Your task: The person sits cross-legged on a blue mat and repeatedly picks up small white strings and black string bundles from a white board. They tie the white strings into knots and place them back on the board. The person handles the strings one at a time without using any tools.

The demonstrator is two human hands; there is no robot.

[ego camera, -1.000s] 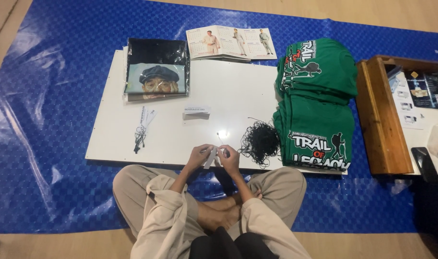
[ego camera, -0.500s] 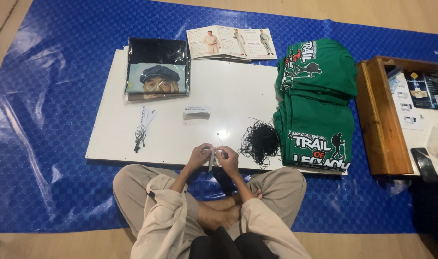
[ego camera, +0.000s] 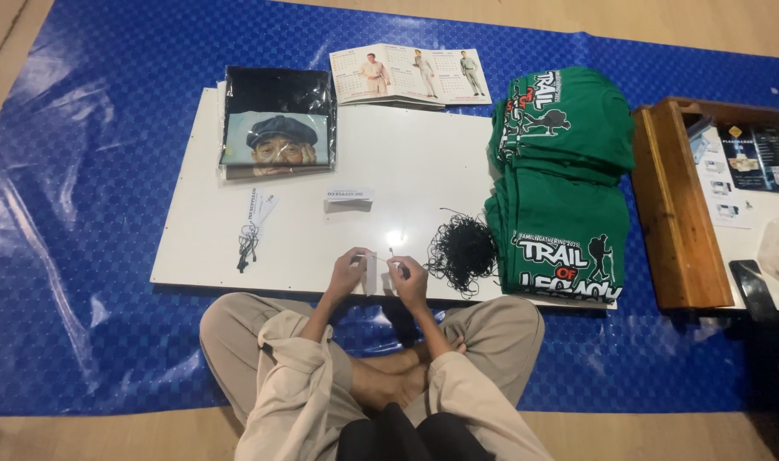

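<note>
Left hand [ego camera: 348, 271] and right hand [ego camera: 409, 280] pinch a white tag [ego camera: 370, 275].

String tangle [ego camera: 462, 253] lies on board [ego camera: 423, 171], shirt stack [ego camera: 564, 183] to its right.

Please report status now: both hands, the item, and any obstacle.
Left hand and right hand pinch a small white tag over the white board. Black string tangle just right of them. Nothing blocking.

- One white board [ego camera: 423, 162]
- Two stacks of green shirts [ego camera: 568, 171]
- One bagged black shirt [ego camera: 277, 124]
- One open booklet [ego camera: 411, 75]
- One tangle of black strings [ego camera: 463, 253]
- One wooden tray [ego camera: 675, 213]
</note>
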